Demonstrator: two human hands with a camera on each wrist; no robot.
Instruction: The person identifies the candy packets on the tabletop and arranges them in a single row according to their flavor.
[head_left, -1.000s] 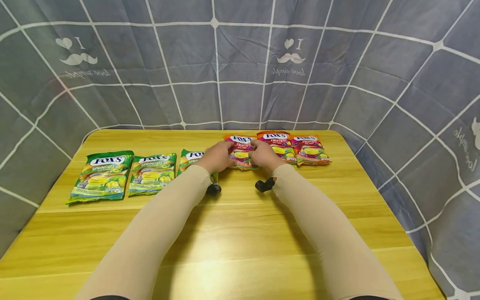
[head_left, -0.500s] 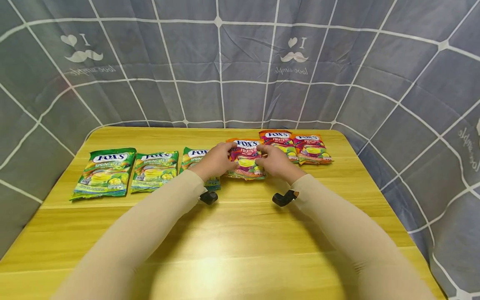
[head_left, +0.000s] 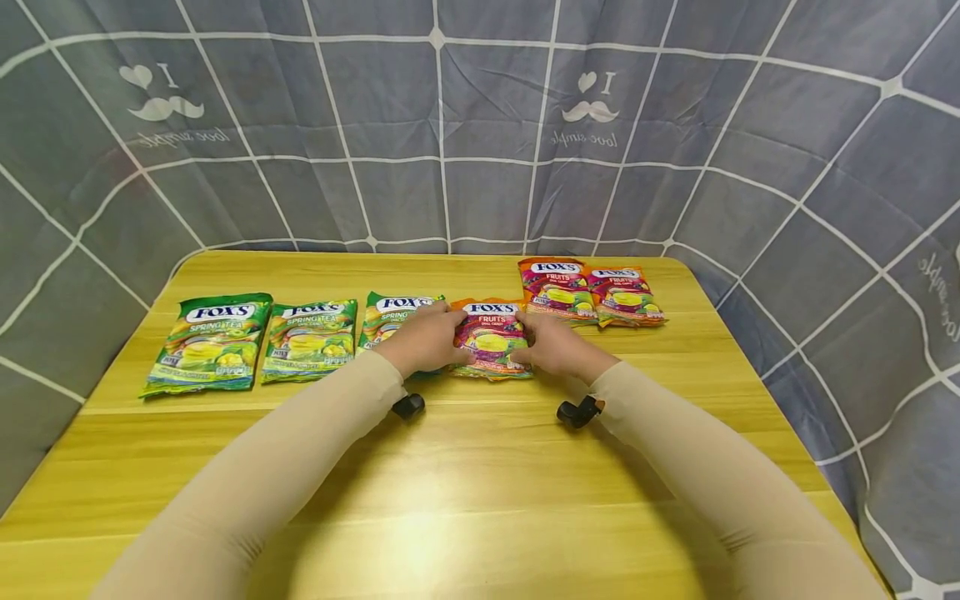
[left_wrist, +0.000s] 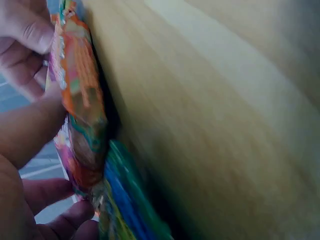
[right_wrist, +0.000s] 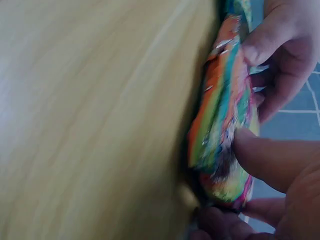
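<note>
Here, both hands pinch one red and orange plastic Fox's fruit candy bag (head_left: pixel 491 337) near the middle of the yellow wooden desk (head_left: pixel 480 467). The left hand (head_left: pixel 422 340) grips its left edge, the right hand (head_left: pixel 555 346) its right edge, thumbs on top. Three green candy bags (head_left: pixel 307 340) line the far left; two red ones (head_left: pixel 588 292) sit far right.

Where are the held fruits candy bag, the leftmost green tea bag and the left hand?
held fruits candy bag (head_left: pixel 491 337), head view, its front middle.
leftmost green tea bag (head_left: pixel 208 342), head view, its front middle.
left hand (head_left: pixel 423 340), head view, its back.
</note>
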